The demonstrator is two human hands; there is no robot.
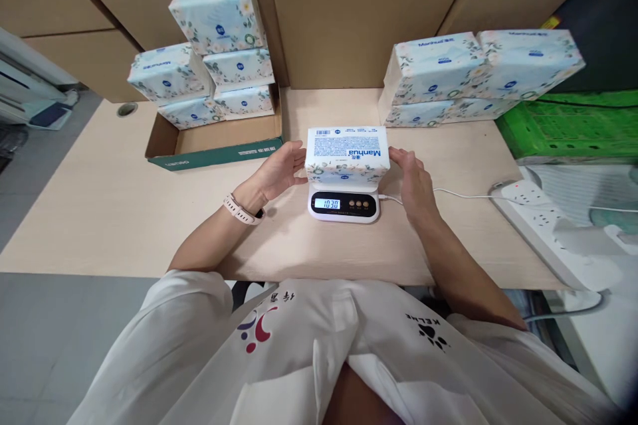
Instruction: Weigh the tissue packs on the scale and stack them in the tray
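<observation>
A tissue pack [347, 146] with a floral print and "Manhua" lettering rests on a small white kitchen scale [343, 218]. The scale's lit display appears to read 103.0. My left hand [279, 172] is beside the pack's left side, thumb and fingers apart, its fingertips very close to the wrapper. On the opposite side, my right hand [415, 180] has its fingers loosely stretched near the pack's right edge. Whether the fingertips touch the wrapper is hard to make out; neither hand is wrapped round it.
Several tissue packs [219, 20] are stacked in a green open carton [219, 154] at back left. More packs [438, 70] stand at back right, near a green crate [573, 126]. Cardboard boxes [369, 20] line the back. A white cable runs from the scale toward a power strip [533, 212].
</observation>
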